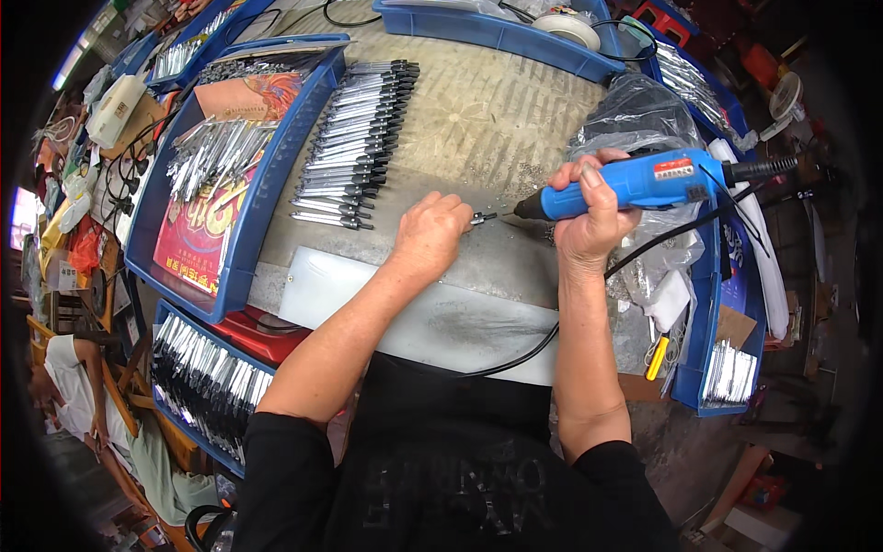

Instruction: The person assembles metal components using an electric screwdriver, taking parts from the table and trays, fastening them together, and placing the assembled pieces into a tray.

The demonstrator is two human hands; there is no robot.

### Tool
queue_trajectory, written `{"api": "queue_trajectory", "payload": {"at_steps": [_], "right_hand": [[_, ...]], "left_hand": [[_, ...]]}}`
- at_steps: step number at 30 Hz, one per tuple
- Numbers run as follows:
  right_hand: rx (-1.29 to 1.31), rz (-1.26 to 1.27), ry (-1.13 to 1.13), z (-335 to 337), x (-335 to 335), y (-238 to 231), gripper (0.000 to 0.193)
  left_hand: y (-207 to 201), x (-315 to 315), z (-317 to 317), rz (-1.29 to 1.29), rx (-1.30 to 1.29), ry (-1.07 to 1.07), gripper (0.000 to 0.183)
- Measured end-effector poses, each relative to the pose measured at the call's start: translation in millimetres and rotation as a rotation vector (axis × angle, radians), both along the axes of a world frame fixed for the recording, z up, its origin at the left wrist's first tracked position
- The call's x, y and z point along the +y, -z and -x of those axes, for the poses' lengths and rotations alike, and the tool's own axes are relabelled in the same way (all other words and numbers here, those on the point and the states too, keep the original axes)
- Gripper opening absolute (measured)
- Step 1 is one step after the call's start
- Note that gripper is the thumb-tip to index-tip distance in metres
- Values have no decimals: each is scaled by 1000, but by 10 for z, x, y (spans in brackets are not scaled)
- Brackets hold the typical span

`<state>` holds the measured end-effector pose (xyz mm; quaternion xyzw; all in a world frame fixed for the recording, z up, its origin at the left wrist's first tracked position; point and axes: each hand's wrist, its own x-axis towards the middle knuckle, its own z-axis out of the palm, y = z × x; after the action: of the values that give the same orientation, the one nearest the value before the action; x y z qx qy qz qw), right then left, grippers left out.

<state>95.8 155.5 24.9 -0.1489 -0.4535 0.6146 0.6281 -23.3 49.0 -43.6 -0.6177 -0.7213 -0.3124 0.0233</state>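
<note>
My left hand (436, 232) is closed around a slim pen (482, 218); only its dark end sticks out past the fingers, toward the right. Wrapped around a blue corded electric screwdriver (644, 182), my right hand (593, 207) holds it level, with its black nose pointing left. The thin bit at the nose is close to the pen's end; whether they touch I cannot tell. Left of my hands lies a long row of silver-and-black pens (354, 152) side by side on the worktable (487, 101).
Blue trays (241, 248) with more pens and red printed card stand at the left. Another blue tray (487, 35) is along the back. At right are a clear plastic bag (644, 115), a yellow-handled tool (657, 357) and the black cord (644, 262). A person (83, 396) sits at far left.
</note>
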Motion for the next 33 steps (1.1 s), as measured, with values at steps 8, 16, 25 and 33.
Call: {"api": "queue_trajectory", "payload": {"at_steps": [8, 16, 25, 33], "right_hand": [[-114, -35, -116, 244, -121, -22, 33], [-196, -62, -120, 330, -145, -17, 30], [-213, -67, -77, 377, -150, -15, 29], [-210, -73, -148, 367, -132, 20, 31]], "left_hand": [[39, -4, 1, -12, -25, -16, 11], [30, -13, -10, -26, -47, -31, 10], [30, -14, -15, -31, -60, -27, 9], [25, -14, -29, -13, -73, -26, 8]]}}
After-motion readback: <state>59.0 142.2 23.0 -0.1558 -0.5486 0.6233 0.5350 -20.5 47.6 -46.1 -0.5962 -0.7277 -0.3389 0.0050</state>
